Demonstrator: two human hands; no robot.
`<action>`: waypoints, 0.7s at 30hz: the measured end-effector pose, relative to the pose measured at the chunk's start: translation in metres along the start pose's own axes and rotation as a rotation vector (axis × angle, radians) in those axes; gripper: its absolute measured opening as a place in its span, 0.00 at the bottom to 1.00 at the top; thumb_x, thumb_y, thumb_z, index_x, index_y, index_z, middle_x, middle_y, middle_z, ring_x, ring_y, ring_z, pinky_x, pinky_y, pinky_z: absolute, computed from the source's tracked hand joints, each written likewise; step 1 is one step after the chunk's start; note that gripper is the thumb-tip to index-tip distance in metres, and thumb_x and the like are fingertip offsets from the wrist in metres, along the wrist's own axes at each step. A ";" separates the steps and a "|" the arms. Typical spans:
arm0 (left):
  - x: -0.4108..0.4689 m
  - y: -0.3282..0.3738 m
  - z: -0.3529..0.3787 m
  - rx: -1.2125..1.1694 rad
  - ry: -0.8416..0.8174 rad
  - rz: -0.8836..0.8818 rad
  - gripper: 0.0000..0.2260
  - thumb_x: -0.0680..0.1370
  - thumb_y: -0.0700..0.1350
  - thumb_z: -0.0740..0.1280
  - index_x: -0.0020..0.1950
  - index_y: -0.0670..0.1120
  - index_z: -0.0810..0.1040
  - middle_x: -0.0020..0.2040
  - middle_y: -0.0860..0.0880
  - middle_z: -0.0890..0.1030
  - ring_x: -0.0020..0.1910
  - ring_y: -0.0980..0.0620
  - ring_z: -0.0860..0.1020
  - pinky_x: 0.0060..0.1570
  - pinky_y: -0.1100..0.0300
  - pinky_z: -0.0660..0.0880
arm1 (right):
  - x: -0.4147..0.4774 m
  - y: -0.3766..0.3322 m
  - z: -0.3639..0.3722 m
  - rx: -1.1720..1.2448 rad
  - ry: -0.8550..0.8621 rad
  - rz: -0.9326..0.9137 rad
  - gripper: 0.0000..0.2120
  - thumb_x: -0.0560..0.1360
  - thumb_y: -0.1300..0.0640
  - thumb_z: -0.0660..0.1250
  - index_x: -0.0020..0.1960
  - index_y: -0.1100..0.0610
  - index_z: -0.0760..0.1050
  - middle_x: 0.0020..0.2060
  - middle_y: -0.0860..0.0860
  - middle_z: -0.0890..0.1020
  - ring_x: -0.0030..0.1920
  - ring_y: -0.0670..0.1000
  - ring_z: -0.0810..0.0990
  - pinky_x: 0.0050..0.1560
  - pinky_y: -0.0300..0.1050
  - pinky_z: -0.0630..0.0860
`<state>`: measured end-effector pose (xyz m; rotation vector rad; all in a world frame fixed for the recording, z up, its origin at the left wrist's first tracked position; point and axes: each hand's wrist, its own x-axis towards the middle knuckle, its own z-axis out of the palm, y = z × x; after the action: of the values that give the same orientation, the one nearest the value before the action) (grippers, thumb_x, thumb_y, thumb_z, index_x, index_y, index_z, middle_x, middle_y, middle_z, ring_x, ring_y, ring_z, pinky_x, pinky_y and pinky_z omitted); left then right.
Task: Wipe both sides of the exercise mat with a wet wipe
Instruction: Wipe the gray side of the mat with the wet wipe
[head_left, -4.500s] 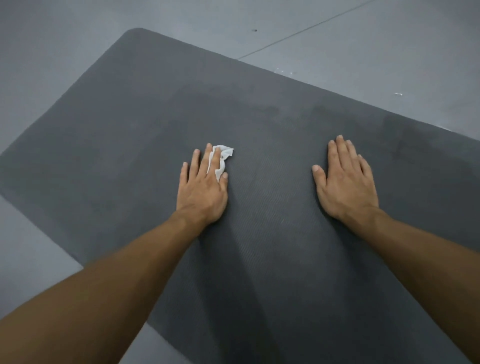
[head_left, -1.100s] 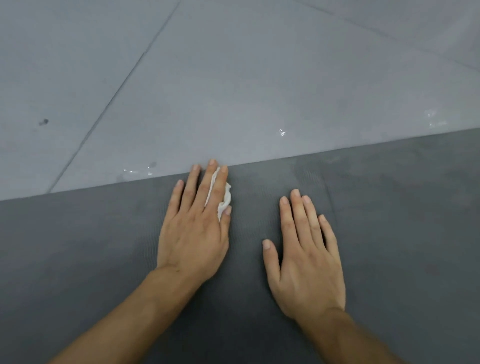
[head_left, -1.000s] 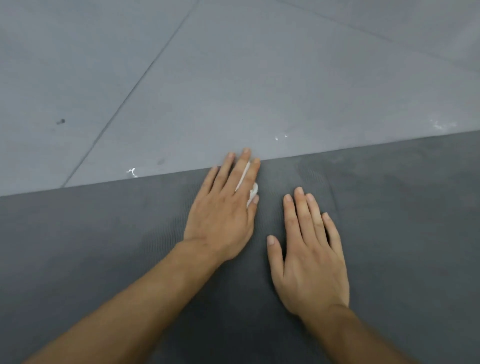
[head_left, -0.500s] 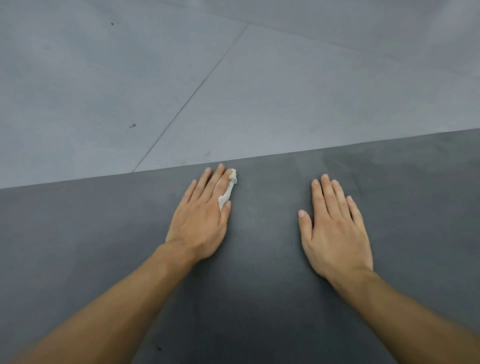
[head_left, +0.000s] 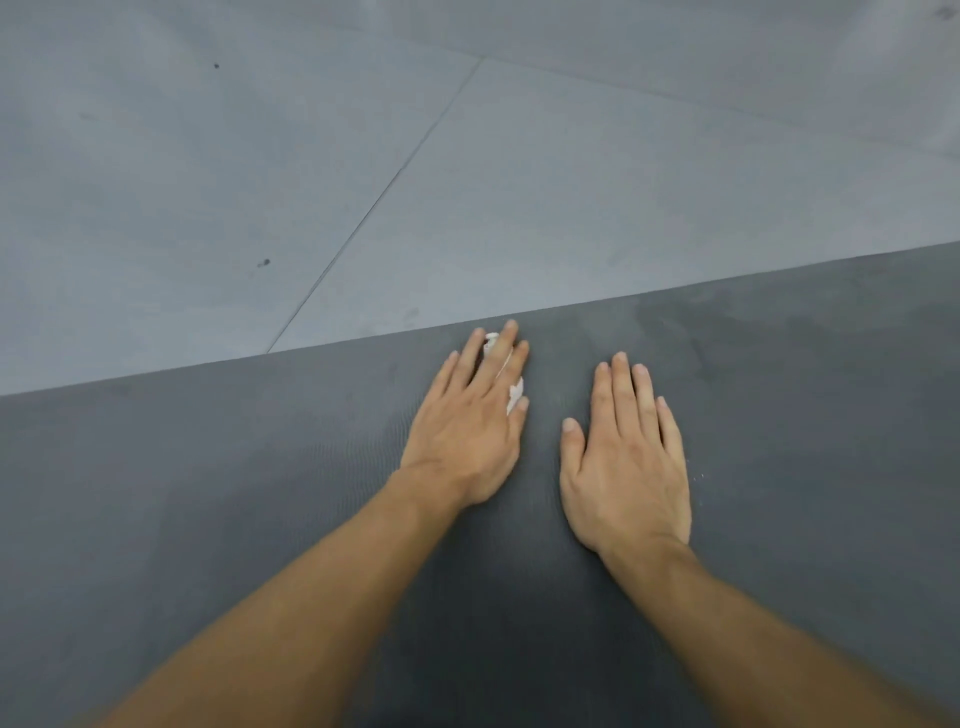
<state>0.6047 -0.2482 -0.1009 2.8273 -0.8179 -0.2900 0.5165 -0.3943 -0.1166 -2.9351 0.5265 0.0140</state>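
- The exercise mat (head_left: 260, 519) is being seen spread flat on the grey tiled floor (head_left: 260, 156), its far edge running across the view just beyond the fingertips.
- The wet wipe (head_left: 515, 391) is being pressed against the mat under the left hand (head_left: 470, 415); only small white folds are being shown between the fingers and beside the thumb.
- The left hand is being kept flat, fingers extended over the wipe rather than curled round it, so the wipe is being pinned, not pinched.
- The right hand (head_left: 626, 457) is being laid palm-down on the mat just beside the left, fingers spread slightly and nothing being held.
- Darker, damp-looking patches (head_left: 753, 332) are being seen on the mat to the right.
- The mat is being judged soft, flexible and lightly ribbed, likely grippy rather than slippery, and light enough to drag or bunch under a push.
- For turning it over, an edge or corner is probably best taken hold of; the wipe is thin and limp, so it is likely to ball up.
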 end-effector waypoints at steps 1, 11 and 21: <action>-0.009 -0.014 -0.001 -0.019 0.012 -0.036 0.27 0.87 0.55 0.44 0.85 0.53 0.44 0.84 0.57 0.39 0.83 0.54 0.38 0.80 0.56 0.37 | 0.000 0.000 -0.001 -0.001 -0.008 -0.001 0.33 0.84 0.44 0.40 0.85 0.58 0.47 0.84 0.52 0.49 0.84 0.51 0.45 0.83 0.52 0.47; -0.044 -0.055 -0.005 -0.057 0.062 -0.345 0.27 0.87 0.54 0.45 0.85 0.53 0.44 0.85 0.56 0.40 0.83 0.52 0.37 0.80 0.54 0.36 | -0.001 0.000 -0.001 -0.010 -0.003 0.000 0.33 0.84 0.44 0.41 0.84 0.59 0.49 0.84 0.54 0.51 0.84 0.53 0.48 0.83 0.54 0.50; -0.010 0.007 0.006 0.056 -0.037 0.115 0.26 0.86 0.56 0.43 0.84 0.60 0.42 0.85 0.52 0.42 0.84 0.50 0.39 0.82 0.48 0.41 | -0.001 0.000 -0.001 -0.010 -0.002 -0.001 0.34 0.83 0.43 0.40 0.85 0.58 0.48 0.84 0.53 0.50 0.84 0.52 0.46 0.83 0.53 0.48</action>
<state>0.5912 -0.2489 -0.1041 2.8202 -1.0068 -0.3085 0.5153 -0.3940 -0.1152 -2.9446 0.5262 0.0196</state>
